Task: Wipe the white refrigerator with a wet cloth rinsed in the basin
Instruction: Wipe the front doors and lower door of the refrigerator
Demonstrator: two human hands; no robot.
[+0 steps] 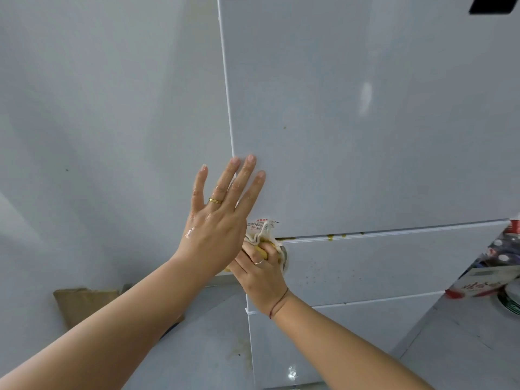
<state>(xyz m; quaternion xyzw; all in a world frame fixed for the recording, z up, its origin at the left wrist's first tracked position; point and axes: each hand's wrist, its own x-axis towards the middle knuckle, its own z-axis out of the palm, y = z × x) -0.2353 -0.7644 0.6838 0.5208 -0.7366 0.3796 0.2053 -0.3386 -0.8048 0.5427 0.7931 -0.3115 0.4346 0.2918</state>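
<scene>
Left hand (216, 220) flat on the refrigerator (365, 122) door near its left edge, fingers (247, 178) straight, spread (skin wet, shiny). Right hand (261, 267) clenches the cloth (260, 235), pressed at the seam between door and drawer, just under a small sticker (263, 222). Yellowish stains (334, 236) along that seam.

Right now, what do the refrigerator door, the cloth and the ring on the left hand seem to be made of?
The refrigerator door: glossy white panel, perhaps glass or coated metal; it mirrors a light. The cloth: soft woven fabric, cream and yellow, bunched in folds in the right hand. The ring on the left hand: smooth yellow metal, possibly gold; it shines.
</scene>
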